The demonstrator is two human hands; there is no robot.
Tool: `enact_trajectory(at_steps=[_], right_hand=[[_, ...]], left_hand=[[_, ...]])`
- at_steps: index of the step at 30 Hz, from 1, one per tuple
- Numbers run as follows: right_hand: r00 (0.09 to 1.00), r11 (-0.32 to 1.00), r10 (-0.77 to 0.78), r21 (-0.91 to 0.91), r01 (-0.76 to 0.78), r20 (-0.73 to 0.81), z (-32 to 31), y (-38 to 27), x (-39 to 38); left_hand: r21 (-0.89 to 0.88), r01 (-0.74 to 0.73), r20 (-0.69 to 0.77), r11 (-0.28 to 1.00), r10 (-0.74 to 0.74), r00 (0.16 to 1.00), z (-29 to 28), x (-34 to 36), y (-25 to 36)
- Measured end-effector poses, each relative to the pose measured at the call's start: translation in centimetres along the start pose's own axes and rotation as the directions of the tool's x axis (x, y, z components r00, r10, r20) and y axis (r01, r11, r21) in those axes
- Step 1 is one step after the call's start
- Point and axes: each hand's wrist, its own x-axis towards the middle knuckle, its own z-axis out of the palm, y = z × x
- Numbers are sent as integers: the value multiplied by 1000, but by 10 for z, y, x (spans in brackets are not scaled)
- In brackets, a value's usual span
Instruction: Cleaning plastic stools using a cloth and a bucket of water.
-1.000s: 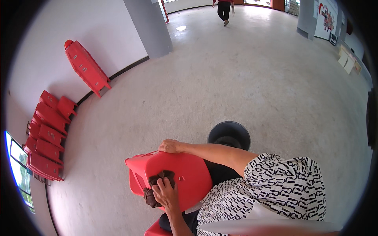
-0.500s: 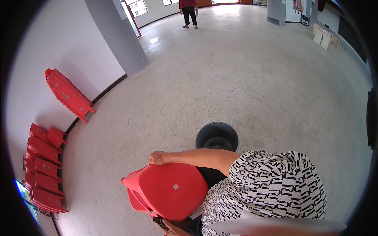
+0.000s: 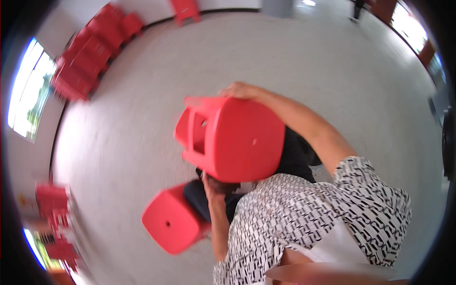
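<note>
Right hand (image 3: 240,90): fingers curled over the far edge of the red stool (image 3: 251,137), gripping it. Left hand (image 3: 213,192): at the near edge, partly hidden, brown cloth (image 3: 223,185) against it; blurred, cannot tell how tightly it is closed. Stool lies between the hands, tipped over by the lap: open, barred side to the left, broad smooth face to the right. Long axis uncertain; neither hand clearly nearer. Second stool (image 3: 168,213): near left, beside the left leg (image 3: 196,194). Stacked stools (image 3: 90,52): far left, well apart.
</note>
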Motion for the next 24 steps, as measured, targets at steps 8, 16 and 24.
enact_trajectory(at_steps=[8,16,24], right_hand=[[992,918,120,377,-121,26,-18,-37,-44],[949,859,294,469,-208,-118,-54,27,-68],[902,866,401,388,-316,-160,-48,22,-58]], left_hand=[[-61,-95,-210,994,80,974,56,-34,-13],[-87,-98,-54,991,93,994,85,-16,-20],[-76,-242,-145,967,229,963,66,-6,-19]])
